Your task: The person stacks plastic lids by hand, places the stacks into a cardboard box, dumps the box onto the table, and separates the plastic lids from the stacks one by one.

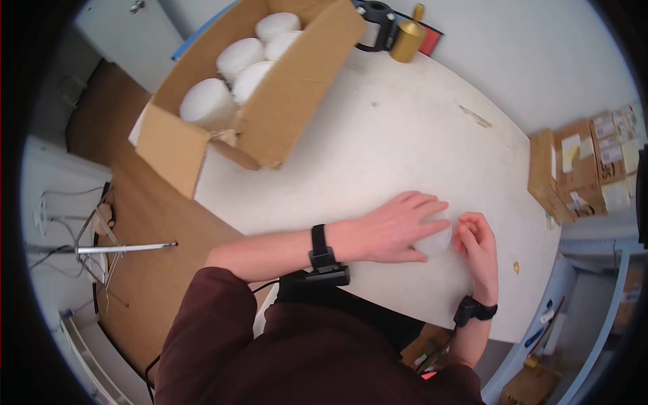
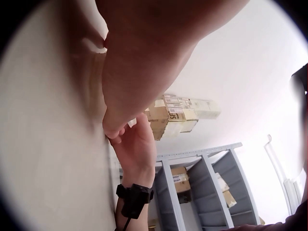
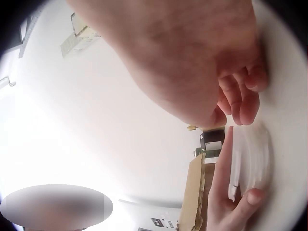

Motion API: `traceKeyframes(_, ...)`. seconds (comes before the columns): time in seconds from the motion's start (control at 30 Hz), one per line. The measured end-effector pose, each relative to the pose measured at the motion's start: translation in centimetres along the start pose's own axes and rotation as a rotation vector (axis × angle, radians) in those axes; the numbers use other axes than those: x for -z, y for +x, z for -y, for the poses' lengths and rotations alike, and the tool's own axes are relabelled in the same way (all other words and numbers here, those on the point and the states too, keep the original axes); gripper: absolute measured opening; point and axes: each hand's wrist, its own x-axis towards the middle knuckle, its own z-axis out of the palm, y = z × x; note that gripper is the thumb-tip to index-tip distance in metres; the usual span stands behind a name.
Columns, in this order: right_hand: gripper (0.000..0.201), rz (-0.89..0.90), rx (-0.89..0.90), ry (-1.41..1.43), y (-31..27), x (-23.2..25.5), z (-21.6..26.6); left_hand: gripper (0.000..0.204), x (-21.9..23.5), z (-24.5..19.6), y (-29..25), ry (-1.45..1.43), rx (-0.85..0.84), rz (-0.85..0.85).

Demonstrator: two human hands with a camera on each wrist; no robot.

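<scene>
A round translucent plastic container (image 1: 440, 240) sits on the white table, partly covered by the left hand (image 1: 388, 231), whose spread fingers and thumb grip around its side. In the right wrist view the left hand (image 3: 228, 202) has its thumb on one side of the container (image 3: 252, 156) and its fingers on the other. Close to the container's far side is the right hand (image 1: 476, 253), fingers curled in, with nothing visible in it. The right wrist view shows the curled fingers (image 3: 249, 106) just beside the rim; whether they touch it cannot be told.
An open cardboard box (image 1: 297, 101) holding several white round tubs (image 1: 207, 101) stands at the upper left. Behind it are a black device (image 1: 375, 27) and a brass-coloured object (image 1: 408, 42). Stacked cartons (image 1: 574, 165) are at the right, above grey shelving (image 1: 584, 304).
</scene>
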Motion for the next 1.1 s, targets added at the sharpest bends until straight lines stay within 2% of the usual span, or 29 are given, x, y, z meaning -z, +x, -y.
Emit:
traceKeyframes(0.1, 0.015, -0.018, 0.032, -0.019, 0.3, -0.6, 0.3, 0.084, 0.4, -0.3, -0.1, 0.005, 0.019, 0.025)
traceKeyframes(0.33, 0.011, -0.034, 0.068, -0.032, 0.1, -0.6, 0.3, 0.081, -0.5, 0.1, -0.4, -0.014, 0.082, -0.038)
traceKeyframes(0.5, 0.012, -0.038, 0.082, -0.014, 0.4, 0.0, -0.2, 0.085, -0.5, -0.4, -0.1, 0.109, 0.130, -0.009)
traceKeyframes(0.63, 0.013, -0.048, 0.076, 0.019, 0.4, 0.0, -0.3, 0.086, -0.6, -0.6, -0.4, 0.272, 0.063, -0.076)
traceKeyframes(0.7, 0.014, -0.035, 0.085, 0.010, 0.3, -0.2, -0.1, 0.085, -0.2, -1.4, -0.2, 0.277, 0.137, 0.037)
traceKeyframes(0.87, 0.015, -0.026, 0.086, 0.036, -0.5, -0.5, 0.7, 0.082, 0.1, -2.7, -0.8, 0.373, 0.185, 0.034)
traceKeyframes(0.93, 0.015, -0.017, 0.092, 0.009, -0.5, -0.3, 0.6, 0.082, 1.6, -3.5, -1.3, 0.380, 0.183, 0.025)
traceKeyframes(1.0, 0.015, -0.015, 0.094, 0.013, -0.4, -0.1, 0.3, 0.082, 5.2, -5.9, -2.0, 0.257, 0.256, 0.065)
traceKeyframes(1.1, 0.016, -0.009, 0.099, 0.015, 0.0, 0.1, -0.6, 0.084, 9.7, -8.8, -3.7, 0.123, 0.221, 0.070)
